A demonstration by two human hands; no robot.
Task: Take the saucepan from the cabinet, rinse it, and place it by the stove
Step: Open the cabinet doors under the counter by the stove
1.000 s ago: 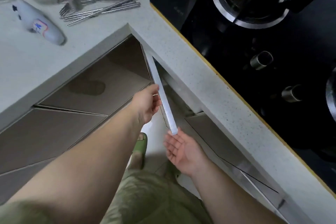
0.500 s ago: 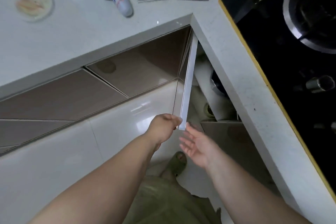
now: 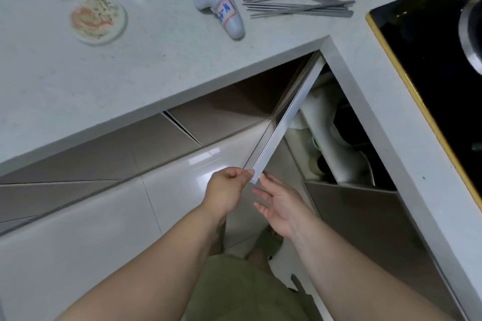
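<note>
Hands: our left hand [image 3: 229,187] pinches the free corner of the cabinet door [image 3: 284,120] between thumb and curled fingers; our right hand [image 3: 281,206] is spread wide and holds nothing, palm turned toward the door's edge, just beside it.

Change: over the last second we see the cabinet door swing from barely ajar to well clear of the frame, and our view shift left along the bench [image 3: 156,65]; the left hand has kept its grip on the door throughout, while the right has stayed open beside it.

Meaning for the task: we judge the opening step close to done; the cabinet interior [image 3: 336,143] now shows, so the reach for the saucepan can follow. Rinsing and placing are not yet begun.

Saucepan: we cannot pick it out with certainty. A dark rounded vessel [image 3: 344,125] sits deep in the cabinet behind a white pipe [image 3: 328,138], and a metal rim or handle [image 3: 367,164] shows near it; either may belong to the saucepan.

Position relative to hands: these candidates lie up and to the right of both hands, well apart from them, the right hand being the nearer.

Surroundings: stove [image 3: 430,73] at far right, above the opened cabinet; forks and chopsticks [image 3: 294,2] on the bench beyond.
</note>
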